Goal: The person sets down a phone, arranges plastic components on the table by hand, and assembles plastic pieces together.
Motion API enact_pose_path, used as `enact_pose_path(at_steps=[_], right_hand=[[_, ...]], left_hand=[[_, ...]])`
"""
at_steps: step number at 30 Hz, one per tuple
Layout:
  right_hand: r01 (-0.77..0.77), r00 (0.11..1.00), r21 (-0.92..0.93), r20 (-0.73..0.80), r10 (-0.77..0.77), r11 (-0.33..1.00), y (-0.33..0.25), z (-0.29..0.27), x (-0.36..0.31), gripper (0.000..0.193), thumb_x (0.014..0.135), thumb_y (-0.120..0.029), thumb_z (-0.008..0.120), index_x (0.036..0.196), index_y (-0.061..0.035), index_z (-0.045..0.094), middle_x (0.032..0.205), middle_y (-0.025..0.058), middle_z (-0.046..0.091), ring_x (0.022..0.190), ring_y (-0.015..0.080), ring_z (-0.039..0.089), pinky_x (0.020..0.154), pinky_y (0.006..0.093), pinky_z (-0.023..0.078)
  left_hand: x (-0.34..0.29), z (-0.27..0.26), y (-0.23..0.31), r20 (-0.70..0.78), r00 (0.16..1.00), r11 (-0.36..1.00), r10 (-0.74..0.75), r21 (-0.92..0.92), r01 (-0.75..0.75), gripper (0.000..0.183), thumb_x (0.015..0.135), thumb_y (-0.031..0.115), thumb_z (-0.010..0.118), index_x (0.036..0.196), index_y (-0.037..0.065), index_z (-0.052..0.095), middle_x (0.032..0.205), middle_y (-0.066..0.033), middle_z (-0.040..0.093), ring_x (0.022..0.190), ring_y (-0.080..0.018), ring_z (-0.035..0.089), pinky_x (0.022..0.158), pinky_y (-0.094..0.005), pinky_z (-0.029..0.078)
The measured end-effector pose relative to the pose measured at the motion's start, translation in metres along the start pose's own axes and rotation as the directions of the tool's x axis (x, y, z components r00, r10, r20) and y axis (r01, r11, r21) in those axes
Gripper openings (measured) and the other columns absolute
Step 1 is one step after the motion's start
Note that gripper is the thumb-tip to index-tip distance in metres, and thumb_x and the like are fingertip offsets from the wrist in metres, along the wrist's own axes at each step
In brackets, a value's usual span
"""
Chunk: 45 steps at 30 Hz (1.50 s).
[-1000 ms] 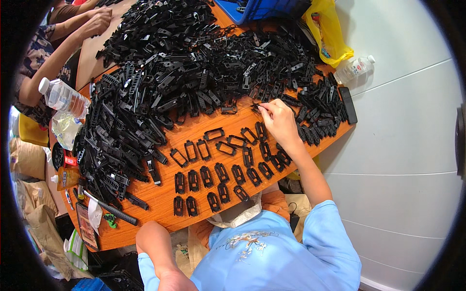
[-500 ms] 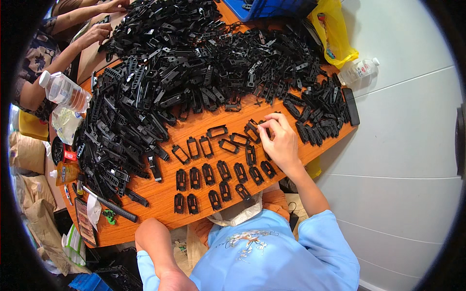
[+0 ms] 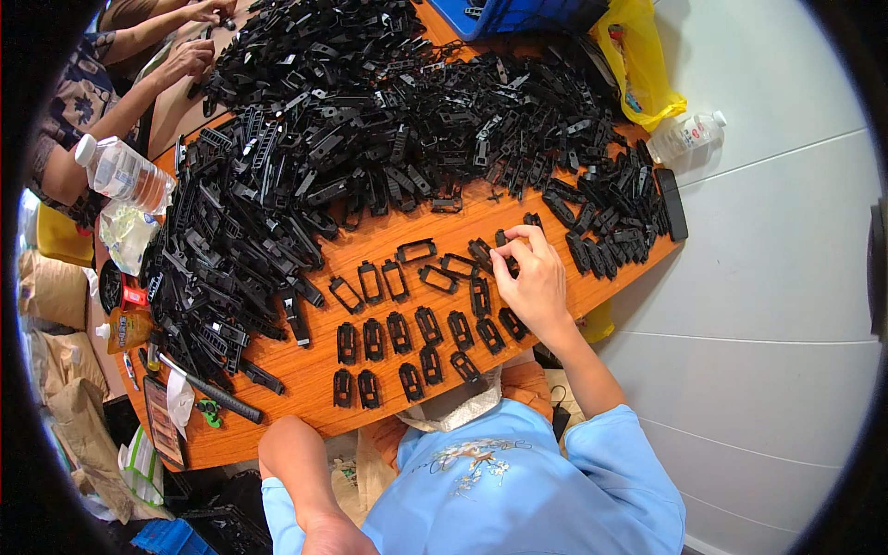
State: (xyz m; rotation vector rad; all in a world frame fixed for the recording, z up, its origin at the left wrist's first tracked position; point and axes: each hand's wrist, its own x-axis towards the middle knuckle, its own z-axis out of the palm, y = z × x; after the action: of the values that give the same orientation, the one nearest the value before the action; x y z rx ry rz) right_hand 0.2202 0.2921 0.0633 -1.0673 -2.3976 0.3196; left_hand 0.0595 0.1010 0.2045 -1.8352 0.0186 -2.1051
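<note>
My right hand (image 3: 535, 282) is over the right part of the wooden table (image 3: 277, 356), thumb and fingers brought together in a pinch. What they hold, if anything, is mostly hidden; a dark bit shows between them. Right beside the fingertips lies a black plastic frame (image 3: 479, 253), with another small black part (image 3: 533, 220) just beyond. Loose rows of similar black rectangular frames (image 3: 398, 331) lie left of this hand, several looking filled and others hollow. My left arm bends back down at the lower edge; only part of my left hand (image 3: 339, 538) shows, its fingers out of sight.
A large heap of black plastic parts (image 3: 370, 120) covers the far table, and a smaller pile (image 3: 606, 217) lies right. Plastic bottles (image 3: 134, 176), a black-handled tool (image 3: 227, 400), a blue crate (image 3: 527, 17) and a yellow bag (image 3: 638, 65) stand around. Another person's hands (image 3: 190, 60) work far left.
My right hand has shifted slightly and its fingers have drawn in, uncovering a small black part beyond them. The frame by the fingertips looks different. The other person's hands have moved a little.
</note>
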Motion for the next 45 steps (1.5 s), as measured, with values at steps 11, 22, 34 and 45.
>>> enact_pose_path(at_steps=[11,22,34,45], right_hand=[[0.031,0.999,-0.057,-0.013,-0.031,0.998,0.000,0.002,0.005,0.010,0.072,-0.007,0.066,0.070,-0.0013,0.058,0.091,0.0089,0.054,0.076,0.0269,0.056,0.067,0.0367,0.042],[0.045,0.999,-0.134,0.032,-0.041,0.990,-0.005,0.000,-0.001,0.013,0.071,-0.008,0.067,0.076,-0.0035,0.056,0.094,0.0109,0.050,0.083,0.0272,0.054,0.070,0.0366,0.040],[0.128,0.986,-0.024,0.112,-0.124,0.992,-0.004,-0.006,0.005,0.012,0.070,0.004,0.058,0.080,-0.0027,0.062,0.101,0.0140,0.048,0.080,0.0281,0.052,0.073,0.0378,0.037],[0.135,0.988,0.006,0.076,-0.135,0.991,-0.004,-0.010,0.009,0.015,0.068,0.003,0.056,0.081,-0.0037,0.060,0.098,0.0124,0.050,0.088,0.0296,0.052,0.073,0.0383,0.039]], left_hand=[[-0.001,0.000,-0.008,0.010,1.000,1.000,-0.004,0.025,0.004,0.015,0.062,-0.010,0.055,0.067,0.003,0.050,0.063,0.0016,0.052,0.057,-0.0090,0.053,0.055,-0.0216,0.047],[0.003,0.003,0.000,-0.013,0.998,0.996,0.067,0.054,-0.066,0.022,0.066,-0.015,0.052,0.062,0.006,0.048,0.062,0.0034,0.047,0.052,-0.0071,0.051,0.049,-0.0194,0.042],[0.005,0.004,-0.002,0.087,0.992,0.989,0.086,0.112,-0.096,0.024,0.066,-0.017,0.052,0.060,0.006,0.048,0.061,0.0012,0.048,0.050,-0.0078,0.051,0.049,-0.0195,0.041],[0.007,0.002,-0.004,0.084,0.990,0.990,0.112,0.078,-0.118,0.021,0.066,-0.014,0.056,0.060,0.004,0.048,0.061,-0.0002,0.050,0.052,-0.0088,0.054,0.051,-0.0200,0.042]])
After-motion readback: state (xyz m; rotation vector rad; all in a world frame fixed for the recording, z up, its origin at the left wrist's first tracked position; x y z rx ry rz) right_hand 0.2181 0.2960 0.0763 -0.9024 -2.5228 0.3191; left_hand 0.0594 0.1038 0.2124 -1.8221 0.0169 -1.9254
